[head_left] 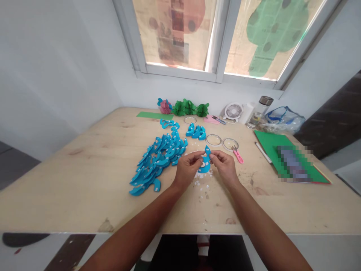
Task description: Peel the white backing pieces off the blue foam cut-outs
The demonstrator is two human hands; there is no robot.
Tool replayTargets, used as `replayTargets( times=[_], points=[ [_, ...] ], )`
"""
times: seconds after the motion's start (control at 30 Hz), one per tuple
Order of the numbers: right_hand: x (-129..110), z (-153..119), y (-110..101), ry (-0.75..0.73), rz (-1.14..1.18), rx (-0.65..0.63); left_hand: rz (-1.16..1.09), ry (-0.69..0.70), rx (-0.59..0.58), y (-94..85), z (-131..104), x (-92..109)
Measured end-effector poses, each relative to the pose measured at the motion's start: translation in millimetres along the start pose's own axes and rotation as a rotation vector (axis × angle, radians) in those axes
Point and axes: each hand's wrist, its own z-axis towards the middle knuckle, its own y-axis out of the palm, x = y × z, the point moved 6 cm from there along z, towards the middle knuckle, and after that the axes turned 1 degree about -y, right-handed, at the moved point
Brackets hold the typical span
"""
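Between my two hands is a curved blue paper cutout (207,159) with small white tape squares on it. My left hand (189,165) pinches its left side, and my right hand (224,164) pinches its upper right edge. Small white scraps (200,185) lie scattered on the table below. A large heap of similar blue cutouts (159,156) with white squares spreads just left of my left hand. Beyond my hands sits a smaller group of blue pieces (196,131), and another few blue pieces (169,124) lie farther back on the left.
Tape rolls (213,140) and pink-handled scissors (237,155) lie beyond my right hand. Green paper (265,145) and a pen (263,152) are on the right. Along the wall stand green paper figures (186,108), a pink one (165,107), a fan (233,111) and a bottle (260,111).
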Motion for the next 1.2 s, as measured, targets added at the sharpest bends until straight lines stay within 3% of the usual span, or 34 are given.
replayTargets(
  times=[0.57,1.2],
  points=[
    [1.2,0.0,-1.0,-0.014,-0.039,0.009,0.052,0.031,-0.012,0.5,0.0,7.0],
    [9.8,-0.4,-0.8,-0.020,-0.080,0.003,-0.039,-0.030,-0.040,3.4,0.1,-2.4]
  ],
)
